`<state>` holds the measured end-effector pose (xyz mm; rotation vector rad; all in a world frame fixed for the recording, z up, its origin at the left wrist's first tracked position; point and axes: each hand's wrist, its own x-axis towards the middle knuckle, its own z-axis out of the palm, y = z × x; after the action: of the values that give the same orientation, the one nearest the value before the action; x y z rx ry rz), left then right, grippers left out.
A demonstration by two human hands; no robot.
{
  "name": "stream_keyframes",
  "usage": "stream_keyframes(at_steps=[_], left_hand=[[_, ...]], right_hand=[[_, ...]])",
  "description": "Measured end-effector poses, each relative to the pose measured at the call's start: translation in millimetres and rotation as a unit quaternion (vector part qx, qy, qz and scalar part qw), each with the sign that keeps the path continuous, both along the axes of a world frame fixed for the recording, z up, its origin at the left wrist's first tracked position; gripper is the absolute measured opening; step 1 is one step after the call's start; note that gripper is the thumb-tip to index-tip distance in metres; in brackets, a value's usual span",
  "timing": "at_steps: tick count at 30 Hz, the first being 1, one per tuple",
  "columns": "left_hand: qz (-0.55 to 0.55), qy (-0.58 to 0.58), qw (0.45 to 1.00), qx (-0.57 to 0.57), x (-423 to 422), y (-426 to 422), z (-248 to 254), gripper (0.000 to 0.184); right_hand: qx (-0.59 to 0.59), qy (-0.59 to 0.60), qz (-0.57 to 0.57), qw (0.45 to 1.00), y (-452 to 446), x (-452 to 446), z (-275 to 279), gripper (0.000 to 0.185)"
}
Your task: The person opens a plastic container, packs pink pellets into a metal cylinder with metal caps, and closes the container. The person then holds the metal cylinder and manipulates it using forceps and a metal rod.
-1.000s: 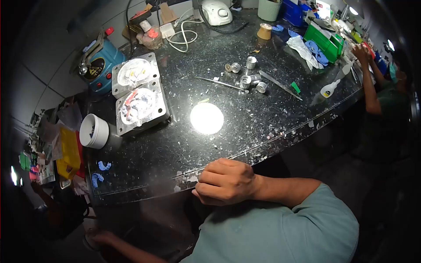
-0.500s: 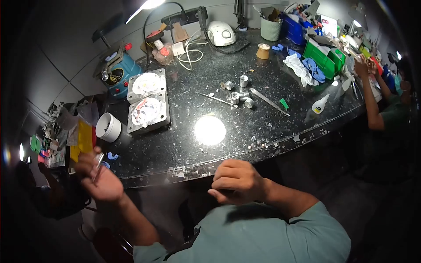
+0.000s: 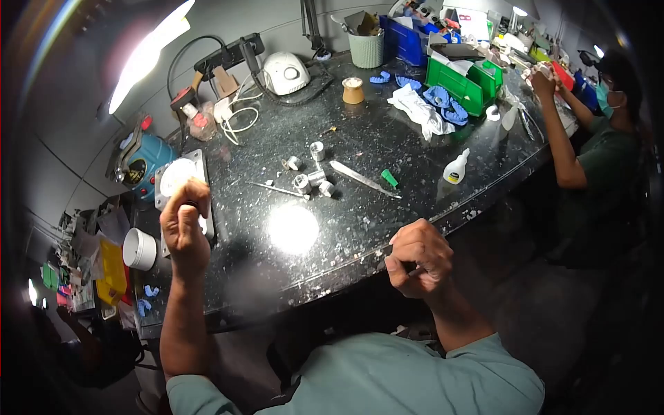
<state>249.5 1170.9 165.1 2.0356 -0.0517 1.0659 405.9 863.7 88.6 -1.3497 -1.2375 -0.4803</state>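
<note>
My left hand (image 3: 185, 225) is raised with curled fingers in front of the open metal mould (image 3: 209, 181), hiding much of it; what it holds is hidden. My right hand (image 3: 420, 259) is closed near the bench's front edge, and its contents cannot be made out. Between and beyond the hands, several small metal cups (image 3: 301, 183) stand or lie on the dark bench (image 3: 360, 228). A thin metal tool (image 3: 278, 189) lies to their left, a flat pointed tool (image 3: 363, 178) to their right. A bright round light patch (image 3: 293, 228) shows on the bench.
A white tub (image 3: 140, 249) and blue machine (image 3: 146, 164) stand at left. Behind are a lamp (image 3: 149, 55) and white control box (image 3: 286, 73). A dropper bottle (image 3: 456, 167), white cloth (image 3: 420, 111) and green bin (image 3: 456, 86) are at right. Another person (image 3: 609, 152) works far right.
The view has shifted. My left hand has risen from low at left to in front of the mould; the metallic tool seen in it half a second ago no longer shows. My right hand stays closed, farther right.
</note>
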Motion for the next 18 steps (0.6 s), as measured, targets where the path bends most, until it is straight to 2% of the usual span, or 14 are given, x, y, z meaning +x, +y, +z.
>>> stream_keyframes(at_steps=[2, 3, 5, 8, 11, 12, 13, 14, 15, 17, 18], left_hand=[[-0.016, 0.019, 1.0, 0.0, 12.2, -1.0, -8.2, 0.044], [-0.019, 0.015, 1.0, 0.001, 18.9, 0.4, -15.6, 0.031], [-0.022, 0.038, 0.999, -0.02, 25.9, -3.4, -23.1, 0.02], [-0.019, 0.069, 0.997, -0.025, 27.5, -6.0, -35.0, 0.018], [-0.025, 0.088, 0.996, -0.022, 22.4, -8.9, -45.7, 0.019], [-0.035, 0.091, 0.995, -0.024, 20.9, -8.8, -48.6, 0.019], [-0.045, 0.095, 0.994, -0.025, 19.6, -8.7, -50.4, 0.019], [-0.044, 0.104, 0.993, -0.047, 19.6, -12.5, -47.2, 0.019], [-0.04, 0.11, 0.991, -0.067, 18.5, -13.0, -47.4, 0.02], [-0.031, 0.118, 0.987, -0.102, 16.6, -10.6, -47.2, 0.021], [-0.035, 0.113, 0.986, -0.119, 15.8, -8.9, -47.8, 0.023]], right_hand=[[0.008, 0.0, 0.002, 1.0, -0.4, 9.3, 0.2, 0.011], [0.011, -0.001, 0.004, 1.0, -0.5, 14.5, 2.0, 0.011], [0.031, -0.008, 0.056, 0.998, -7.4, 28.3, 15.6, 0.016], [-0.022, -0.047, 0.074, 0.996, -19.3, 63.5, 84.2, 0.011], [-0.175, 0.019, 0.002, 0.984, 18.1, 111.7, 156.0, 0.027], [-0.204, -0.01, -0.011, 0.979, 44.7, 141.3, 164.0, 0.02], [-0.305, -0.052, -0.091, 0.947, 70.0, 165.2, 181.1, 0.015], [-0.413, -0.064, -0.158, 0.895, 97.4, 192.4, 192.5, 0.02], [-0.425, -0.164, -0.202, 0.867, 126.5, 233.6, 187.4, 0.022], [-0.478, -0.246, -0.263, 0.801, 181.8, 299.3, 187.6, 0.027], [-0.491, -0.25, -0.293, 0.781, 207.5, 321.8, 189.3, 0.033]])
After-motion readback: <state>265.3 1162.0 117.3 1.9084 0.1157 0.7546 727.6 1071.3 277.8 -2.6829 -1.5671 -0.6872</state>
